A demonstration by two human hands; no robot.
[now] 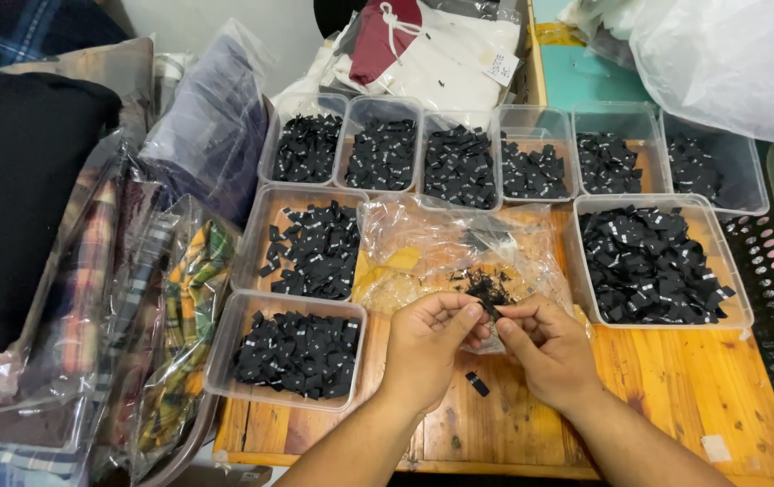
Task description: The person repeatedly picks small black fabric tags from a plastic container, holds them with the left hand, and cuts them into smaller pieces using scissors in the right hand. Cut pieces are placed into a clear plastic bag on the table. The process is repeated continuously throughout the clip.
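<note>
Nine clear tubs of small black tags sit on the wooden desk [675, 379]: six far, two left, biggest tub [653, 261] at right. Crinkled clear bag [450, 248] lies center w/ loose tags. Near edge, left hand [427, 347] & right hand [545, 347] meet, fingers pinching one black tag [488, 309] between them. Another tag [477, 383] lies on desk just below.

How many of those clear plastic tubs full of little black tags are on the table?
9: six in the back row, two at left, one large at right. Bags may hide more.
</note>
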